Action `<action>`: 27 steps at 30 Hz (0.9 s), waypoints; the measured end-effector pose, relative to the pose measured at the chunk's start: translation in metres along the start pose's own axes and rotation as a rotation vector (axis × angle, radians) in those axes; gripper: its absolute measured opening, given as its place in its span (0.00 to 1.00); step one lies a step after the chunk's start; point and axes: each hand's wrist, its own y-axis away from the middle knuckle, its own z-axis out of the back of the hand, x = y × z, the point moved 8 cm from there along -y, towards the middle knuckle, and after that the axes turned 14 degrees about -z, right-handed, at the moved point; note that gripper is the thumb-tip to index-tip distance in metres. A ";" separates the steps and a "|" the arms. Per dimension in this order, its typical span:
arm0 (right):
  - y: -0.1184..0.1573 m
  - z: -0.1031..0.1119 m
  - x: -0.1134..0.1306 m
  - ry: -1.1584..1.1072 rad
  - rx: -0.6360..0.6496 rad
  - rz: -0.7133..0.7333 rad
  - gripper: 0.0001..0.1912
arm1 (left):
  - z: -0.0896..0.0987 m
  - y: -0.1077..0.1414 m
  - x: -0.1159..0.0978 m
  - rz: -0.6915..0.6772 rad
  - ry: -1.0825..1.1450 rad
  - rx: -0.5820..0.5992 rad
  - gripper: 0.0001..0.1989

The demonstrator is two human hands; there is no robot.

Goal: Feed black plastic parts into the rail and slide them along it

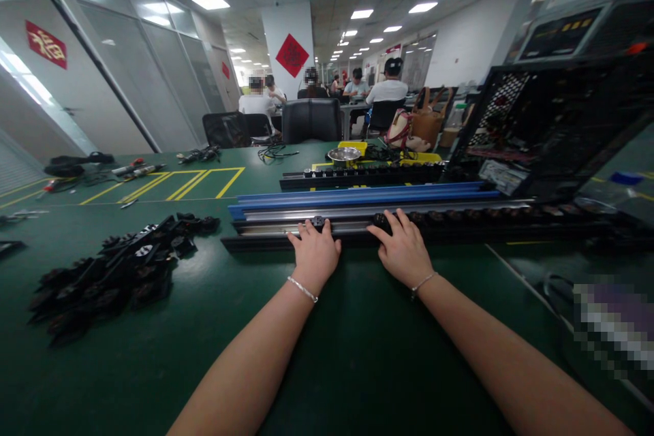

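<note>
A long black rail (260, 243) lies across the green table, with a row of small dark round parts (452, 217) along its right half. Over the rail's left part rests my left hand (314, 255), its fingertips around a small black piece (319, 221). My right hand (405, 248) lies farther right, fingers spread, touching another small black piece (381, 221) on the same rail. Bare metal channel shows between the two hands. Just behind run blue rails (357, 195). To the left is a pile of black parts (122, 266).
Behind the blue rails lie another black rail (368, 180) and a metal dish (344, 154). An open black case (552, 122) stands at the right. Tools (137, 169) and cables (276, 152) lie toward the table's far side. Several people sit beyond it.
</note>
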 end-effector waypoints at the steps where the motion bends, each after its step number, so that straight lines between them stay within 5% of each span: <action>1: 0.000 0.000 0.000 -0.002 0.002 0.000 0.23 | 0.000 0.000 0.000 -0.001 -0.002 -0.002 0.30; 27: 0.000 -0.001 0.000 -0.018 0.009 0.009 0.23 | 0.000 0.001 0.000 -0.009 0.012 0.000 0.28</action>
